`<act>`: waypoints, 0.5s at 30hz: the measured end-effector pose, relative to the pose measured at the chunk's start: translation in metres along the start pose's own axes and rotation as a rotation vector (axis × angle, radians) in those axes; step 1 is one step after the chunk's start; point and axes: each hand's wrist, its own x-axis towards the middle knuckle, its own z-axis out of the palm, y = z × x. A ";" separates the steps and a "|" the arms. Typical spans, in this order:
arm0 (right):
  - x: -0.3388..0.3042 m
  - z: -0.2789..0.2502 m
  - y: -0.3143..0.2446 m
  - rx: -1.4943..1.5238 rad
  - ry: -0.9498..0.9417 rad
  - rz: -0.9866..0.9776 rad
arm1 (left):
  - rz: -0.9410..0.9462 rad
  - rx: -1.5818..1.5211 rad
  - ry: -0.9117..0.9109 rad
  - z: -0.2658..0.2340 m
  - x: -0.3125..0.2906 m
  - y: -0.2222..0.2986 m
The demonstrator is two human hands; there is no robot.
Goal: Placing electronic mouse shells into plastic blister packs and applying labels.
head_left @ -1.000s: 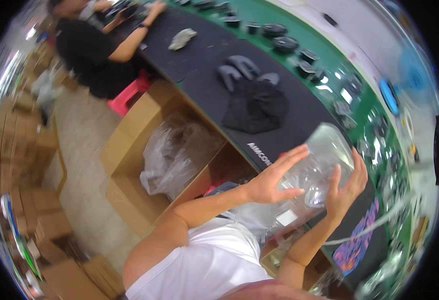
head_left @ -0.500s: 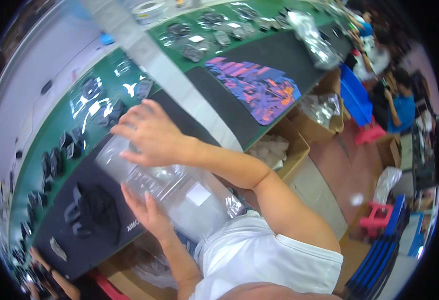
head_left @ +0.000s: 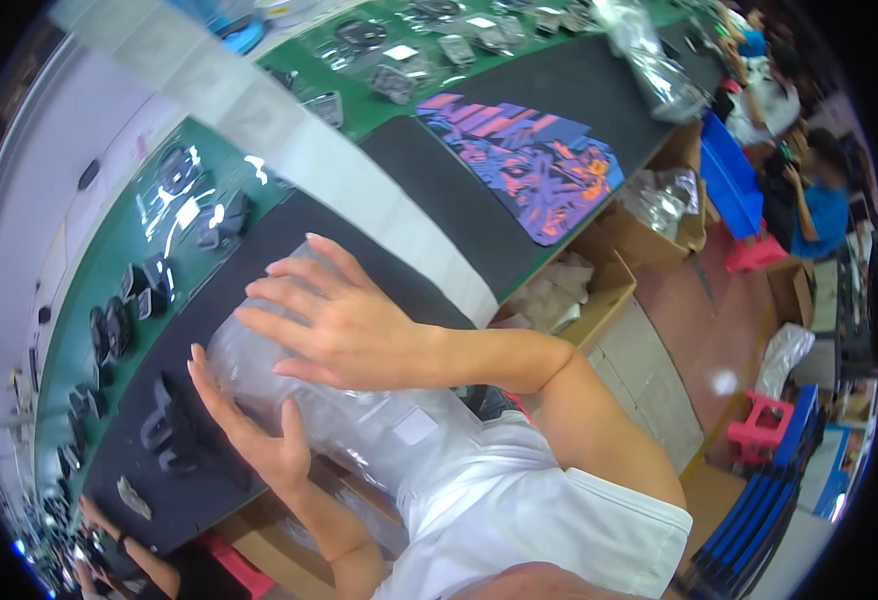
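A clear plastic bag (head_left: 344, 425) with a white label (head_left: 417, 425) lies slanting from the dark mat toward my white shirt. My right hand (head_left: 334, 325) rests on top of its far end, fingers spread and bent slightly over the film. Against the bag's left side is my left hand (head_left: 264, 440), its fingers stretched out and the thumb apart. Neither hand is closed round the film. What the bag contains, if anything, I cannot make out. Left of it, a black curved object (head_left: 167, 430) lies on the mat.
A long pale strip (head_left: 359, 185) crosses above the bench. Beyond it lies a colourful patterned mat (head_left: 529, 170). Bagged dark parts (head_left: 394, 80) line the green surface. Cardboard boxes (head_left: 609, 290) stand below the bench edge. Other people (head_left: 819, 200) work at the far right.
My left hand has moved up and left along the bag, and my right hand sits lower. The bag's film has shifted and lies more crumpled. The view has turned slightly.
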 end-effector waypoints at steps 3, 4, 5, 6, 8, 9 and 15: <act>-0.001 -0.007 -0.009 -0.012 0.029 -0.033 | 0.023 -0.029 -0.042 -0.010 0.001 0.005; 0.000 -0.008 -0.012 -0.041 0.054 -0.055 | 0.013 -0.018 -0.040 -0.014 -0.002 0.006; -0.001 -0.007 -0.013 -0.029 0.048 -0.057 | 0.002 -0.008 -0.042 -0.017 -0.006 0.006; -0.002 -0.006 -0.010 -0.012 0.075 -0.066 | -0.002 -0.006 -0.041 -0.018 -0.008 0.005; -0.002 -0.006 -0.007 0.009 0.098 -0.068 | 0.099 -0.047 0.000 -0.017 -0.012 -0.001; -0.001 -0.005 -0.011 -0.020 0.132 -0.090 | 0.090 -0.041 0.016 -0.020 -0.015 -0.003; 0.012 -0.012 -0.013 -0.092 0.038 -0.159 | 0.121 -0.172 0.136 -0.022 -0.011 -0.015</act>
